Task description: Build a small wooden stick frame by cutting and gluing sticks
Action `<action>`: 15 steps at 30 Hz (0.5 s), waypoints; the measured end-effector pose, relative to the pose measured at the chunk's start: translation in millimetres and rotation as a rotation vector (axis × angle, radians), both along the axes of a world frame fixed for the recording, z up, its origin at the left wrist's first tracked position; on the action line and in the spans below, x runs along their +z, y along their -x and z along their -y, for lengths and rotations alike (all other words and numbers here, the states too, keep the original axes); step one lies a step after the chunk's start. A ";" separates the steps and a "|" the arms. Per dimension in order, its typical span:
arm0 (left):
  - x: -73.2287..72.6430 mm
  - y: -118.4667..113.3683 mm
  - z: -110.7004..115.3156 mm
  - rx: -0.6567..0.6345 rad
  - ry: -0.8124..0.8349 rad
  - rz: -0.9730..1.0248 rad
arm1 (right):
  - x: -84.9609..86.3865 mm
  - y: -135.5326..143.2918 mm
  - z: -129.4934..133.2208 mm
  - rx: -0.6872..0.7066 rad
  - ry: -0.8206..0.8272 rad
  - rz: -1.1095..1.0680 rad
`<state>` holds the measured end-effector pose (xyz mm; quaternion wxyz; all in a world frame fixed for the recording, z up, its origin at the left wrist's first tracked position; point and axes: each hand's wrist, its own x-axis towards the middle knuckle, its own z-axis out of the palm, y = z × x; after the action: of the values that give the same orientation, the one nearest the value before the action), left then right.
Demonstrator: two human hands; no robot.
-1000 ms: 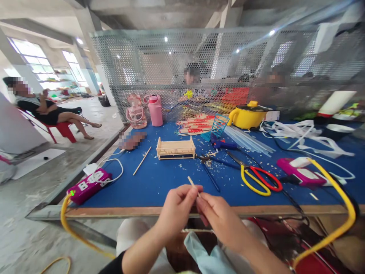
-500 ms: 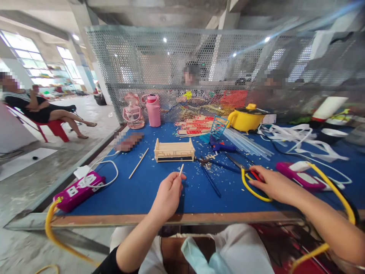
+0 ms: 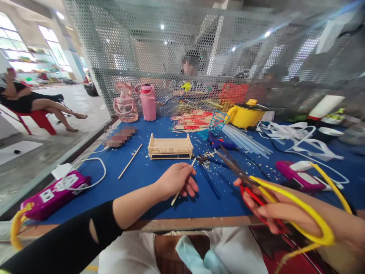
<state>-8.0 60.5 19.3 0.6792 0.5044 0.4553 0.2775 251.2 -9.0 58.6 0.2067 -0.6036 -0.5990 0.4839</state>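
Observation:
Pinched in my left hand (image 3: 178,180) is a thin wooden stick (image 3: 175,198), slanting up to the right past my fingers. My right hand (image 3: 270,209) is closed around the scissors (image 3: 242,176), which have red and yellow handles; their blades point up and left above the table. Just beyond my left hand stands a small model built of pale wooden sticks (image 3: 170,146), with raised corner posts. Between my hands lie pliers with blue handles (image 3: 210,180), their dark jaws near the model. Another wooden stick (image 3: 130,161) lies apart on the left.
Behind the model lie a pile of red-and-pale sticks (image 3: 191,120), a blue glue gun (image 3: 221,143) and clear glue sticks (image 3: 246,139). A yellow pot (image 3: 246,114) and pink bottles (image 3: 148,102) stand before the mesh screen. Purple power strips (image 3: 55,194) flank the blue tabletop.
My right hand has lifted the scissors off the table and brought them nearer. My left hand has shifted slightly right, and its stick now slants with more of it showing.

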 end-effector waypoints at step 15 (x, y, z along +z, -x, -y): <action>-8.3 -3.6 5.3 0.004 0.072 0.270 | 22.5 61.2 -53.2 0.366 0.080 0.180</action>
<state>-4.4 55.2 11.0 0.7516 0.4367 0.3702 0.3276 190.0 44.2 81.1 0.0370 -0.5333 -0.6951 0.4807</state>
